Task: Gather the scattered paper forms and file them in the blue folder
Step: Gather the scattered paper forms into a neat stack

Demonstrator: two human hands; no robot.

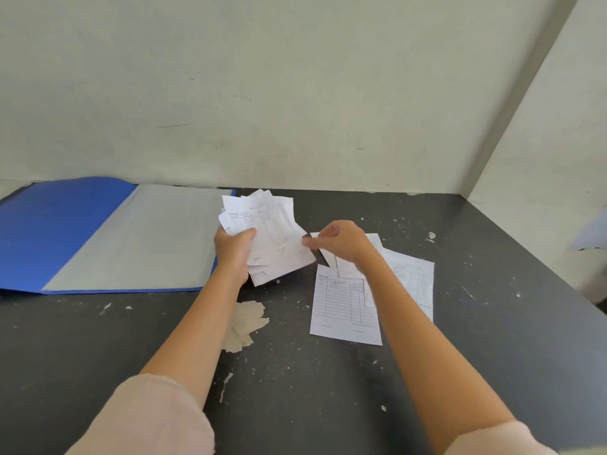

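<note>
My left hand (234,249) grips a fanned stack of white paper forms (274,238) above the dark table, just right of the open blue folder (49,231). The folder lies flat at the left, its grey inner page (141,238) facing up. My right hand (338,241) hovers beside the stack with fingers curled, its fingertips at the stack's right edge; I cannot tell whether it pinches a sheet. Under and right of that hand, three or so loose forms lie on the table, the nearest one (345,310) printed with a ruled grid, another (414,274) partly beneath my forearm.
The dark table (328,382) is worn, with a large patch of peeled surface (246,323) near the middle and small white chips. A pale wall stands right behind the table. At the far right edge a blurred white object (591,231) shows.
</note>
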